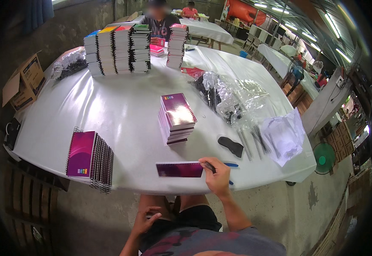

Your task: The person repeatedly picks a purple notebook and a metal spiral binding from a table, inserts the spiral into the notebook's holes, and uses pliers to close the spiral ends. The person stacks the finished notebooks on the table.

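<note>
A purple-covered notebook (180, 170) lies lengthwise at the table's near edge. At its right end, my right hand (216, 174) is closed around a small dark object (210, 167) whose kind I cannot make out; the fingertips meet the notebook's corner. My left hand (147, 219) hangs over my lap below the table edge, fingers apart and holding nothing. Beyond the notebook rises a stack of purple-covered books (177, 115). To the left stands a pile of spiral-bound purple notebooks (83, 153). Blue pen-like things (231, 164) lie partly behind my right hand.
Loose wire coils (256, 143), a black flat object (230, 146), crumpled white paper (285, 134) and plastic bags of coils (224, 96) cover the right side. Tall notebook stacks (117, 50) stand at the back, before a seated person (159, 19). A cardboard box (26, 83) is left.
</note>
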`<action>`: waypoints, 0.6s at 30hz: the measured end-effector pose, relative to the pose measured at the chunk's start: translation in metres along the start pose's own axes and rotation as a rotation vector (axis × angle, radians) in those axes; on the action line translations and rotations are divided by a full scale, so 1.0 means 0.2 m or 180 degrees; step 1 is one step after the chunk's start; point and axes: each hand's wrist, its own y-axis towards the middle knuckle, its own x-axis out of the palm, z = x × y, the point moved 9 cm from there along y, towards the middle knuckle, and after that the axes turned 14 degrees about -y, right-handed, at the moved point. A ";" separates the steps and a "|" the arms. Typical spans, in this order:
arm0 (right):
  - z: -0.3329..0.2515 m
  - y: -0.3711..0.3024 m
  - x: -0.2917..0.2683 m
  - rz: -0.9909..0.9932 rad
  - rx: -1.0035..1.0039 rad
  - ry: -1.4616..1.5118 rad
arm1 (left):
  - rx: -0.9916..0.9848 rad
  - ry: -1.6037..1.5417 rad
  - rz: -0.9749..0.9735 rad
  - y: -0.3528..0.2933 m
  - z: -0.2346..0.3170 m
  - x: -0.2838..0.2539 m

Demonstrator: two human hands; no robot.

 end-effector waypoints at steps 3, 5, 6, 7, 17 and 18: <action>0.04 -0.02 -0.06 0.0281 0.0097 -0.0032 | 0.1527 0.2851 0.1587 0.11 -0.07 -0.20; 0.07 -0.05 -0.10 0.0562 0.0284 0.0050 | 0.1503 0.1938 0.1319 0.36 -0.25 -0.25; 0.07 -0.06 -0.09 0.0588 0.0306 0.0038 | 0.1497 0.1475 0.1186 0.50 -0.33 -0.28; 0.08 -0.07 -0.07 0.0598 0.0318 0.0074 | 0.1572 0.1445 0.1089 0.63 -0.36 -0.30; 0.15 -0.12 0.04 0.0601 -0.0003 -0.0436 | 0.2240 0.1363 0.0882 0.76 -0.41 -0.27; 0.12 -0.12 0.07 0.0589 -0.0114 -0.0461 | 0.2190 0.1476 0.1108 0.65 -0.44 -0.27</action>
